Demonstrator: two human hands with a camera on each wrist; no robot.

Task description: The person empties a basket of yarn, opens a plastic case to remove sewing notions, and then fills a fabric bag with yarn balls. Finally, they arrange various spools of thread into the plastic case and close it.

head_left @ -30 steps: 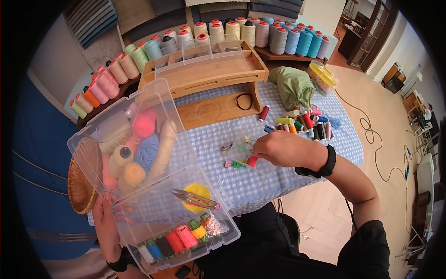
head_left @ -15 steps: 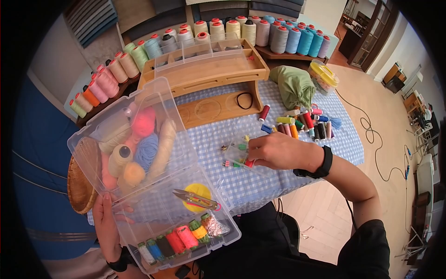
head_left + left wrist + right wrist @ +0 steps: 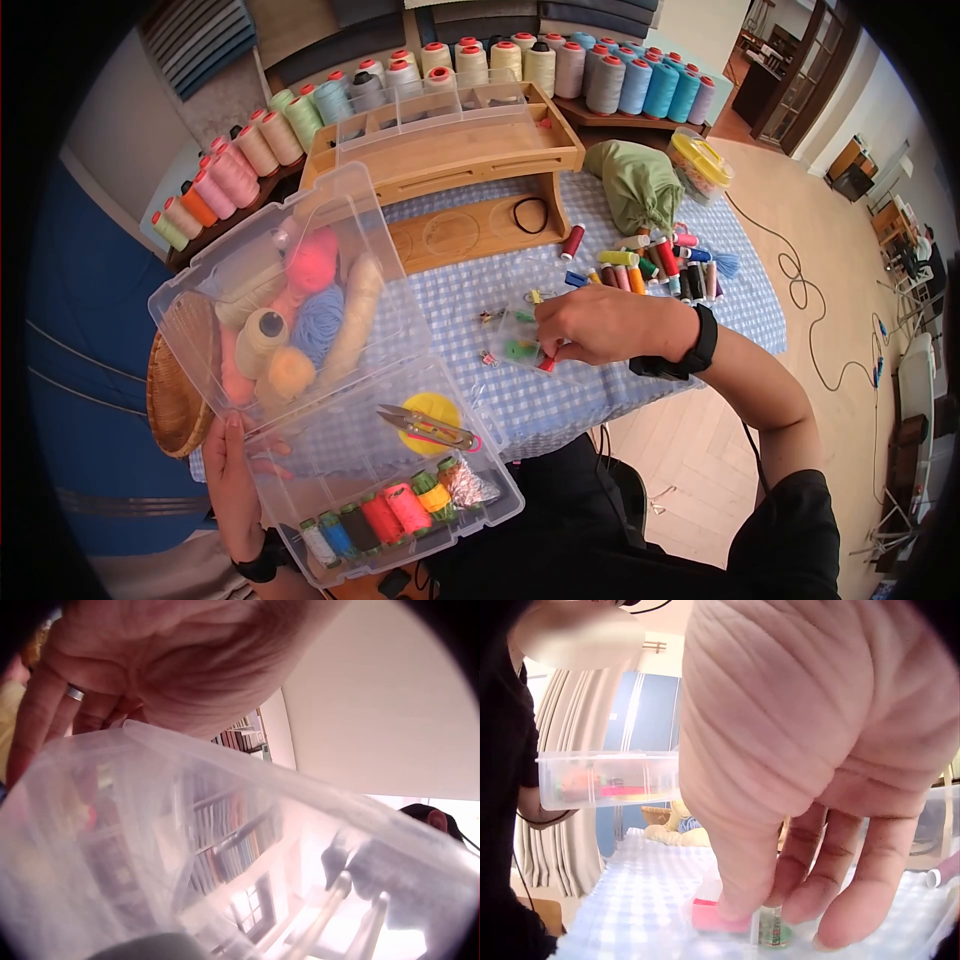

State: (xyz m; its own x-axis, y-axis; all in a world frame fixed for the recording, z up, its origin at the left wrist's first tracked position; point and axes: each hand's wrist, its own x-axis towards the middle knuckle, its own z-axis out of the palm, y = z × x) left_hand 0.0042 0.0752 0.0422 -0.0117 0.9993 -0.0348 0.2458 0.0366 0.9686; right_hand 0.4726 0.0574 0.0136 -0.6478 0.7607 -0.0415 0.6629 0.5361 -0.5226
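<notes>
My left hand (image 3: 232, 462) grips the left edge of an open clear plastic case (image 3: 505, 490). Its lower half holds several thread spools (image 3: 408, 508), thread snips (image 3: 430, 427) and a round yellow piece (image 3: 440, 407). Through the raised lid (image 3: 170, 300) I see yarn balls (image 3: 318, 328). My right hand (image 3: 605, 325) reaches down into a small clear box (image 3: 510, 335) on the table, fingers bent. Its thumb overlaps a red piece (image 3: 716, 916) in the right wrist view, with a small green cylinder (image 3: 775, 930) beside it. I cannot tell whether the fingertips pinch either.
Loose thread spools (image 3: 690, 275) lie right of the hand, before a green cloth bag (image 3: 635, 185) and a yellow-lidded tub (image 3: 703, 165). A wooden stand (image 3: 470, 170) rises at the back, with rows of thread cones behind it. A wicker basket (image 3: 180, 375) is at left.
My right hand has shifted slightly left over the small box, its wrist turning a little. The red piece now shows lower, beneath the thumb. My left hand and the case have stayed put.
</notes>
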